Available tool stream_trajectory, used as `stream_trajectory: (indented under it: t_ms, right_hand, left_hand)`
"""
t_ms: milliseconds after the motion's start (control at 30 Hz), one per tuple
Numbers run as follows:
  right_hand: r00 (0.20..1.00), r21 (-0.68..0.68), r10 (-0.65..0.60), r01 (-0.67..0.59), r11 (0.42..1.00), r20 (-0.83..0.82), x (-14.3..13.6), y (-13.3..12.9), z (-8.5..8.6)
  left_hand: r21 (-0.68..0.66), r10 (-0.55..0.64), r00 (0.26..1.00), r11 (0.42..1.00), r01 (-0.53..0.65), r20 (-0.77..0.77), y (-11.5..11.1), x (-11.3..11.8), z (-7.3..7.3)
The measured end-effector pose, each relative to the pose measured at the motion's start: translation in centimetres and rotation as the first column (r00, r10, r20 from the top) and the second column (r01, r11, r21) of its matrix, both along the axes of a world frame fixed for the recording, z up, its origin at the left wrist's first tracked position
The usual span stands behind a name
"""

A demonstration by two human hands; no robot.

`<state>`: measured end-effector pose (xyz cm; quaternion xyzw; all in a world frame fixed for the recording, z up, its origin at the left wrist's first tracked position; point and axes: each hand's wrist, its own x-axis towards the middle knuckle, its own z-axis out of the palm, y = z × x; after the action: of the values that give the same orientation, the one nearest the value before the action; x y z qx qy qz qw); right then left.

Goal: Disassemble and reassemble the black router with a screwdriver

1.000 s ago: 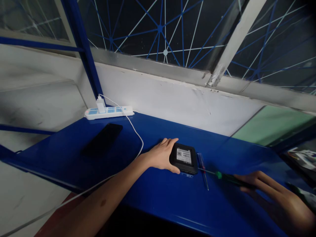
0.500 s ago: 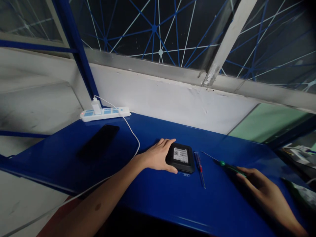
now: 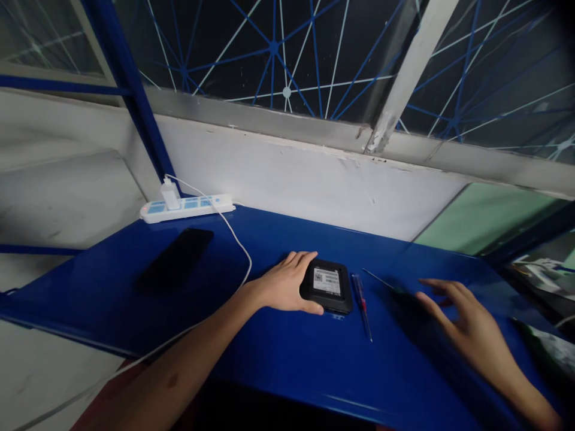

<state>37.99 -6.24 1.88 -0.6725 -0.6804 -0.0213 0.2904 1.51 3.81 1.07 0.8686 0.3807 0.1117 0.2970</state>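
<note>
My left hand (image 3: 285, 284) holds the left side of a small flat black box (image 3: 327, 282) with a white printed label on top, thumb at the near edge and fingers at the far edge. Just right of the box, a clear-and-red-handled screwdriver (image 3: 360, 304) lies with its tip toward me. Farther right, another screwdriver (image 3: 380, 279) rests on the table, its thin shaft pointing to the upper left and its handle dark in shadow. My right hand (image 3: 471, 329) hovers beside that handle, fingers apart, holding nothing.
On the blue table (image 3: 278, 359), a dark phone (image 3: 177, 257) lies left. A white power strip (image 3: 193, 206) with a plugged-in charger (image 3: 171, 194) stands at the back; its white cable (image 3: 245, 251) runs under my left forearm. A glossy bag (image 3: 548, 347) sits at the right edge.
My right hand has let go of the green-handled screwdriver and opened, lifting slightly off it. My left hand stays on the black box. The view has shifted slightly.
</note>
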Motion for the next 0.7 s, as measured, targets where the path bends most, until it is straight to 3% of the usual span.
stream_trajectory:
  t_ms: [133,233,400,700]
  right_hand:
    - [0.973,-0.122,0.226,-0.230,0.965,-0.052,-6.0,2.7,2.1]
    - [0.943,-0.211,0.331,-0.332,0.919,-0.039,-9.9,5.3,2.1]
    - [0.947,-0.335,0.315,-0.277,0.901,0.063,-12.5,8.5,1.5]
    - [0.953,-0.445,0.231,-0.124,0.887,0.195,-13.1,10.3,2.3]
  left_hand:
    - [0.012,-0.002,1.000,1.000,0.002,-0.005,-0.1,0.1,0.1]
    - [0.054,-0.012,1.000,0.998,0.012,0.010,-0.3,0.2,0.1]
    - [0.068,-0.012,0.999,0.998,0.010,0.032,-0.2,0.3,-0.1]
    - [0.097,-0.012,0.997,0.995,0.005,0.077,-0.3,0.6,0.1]
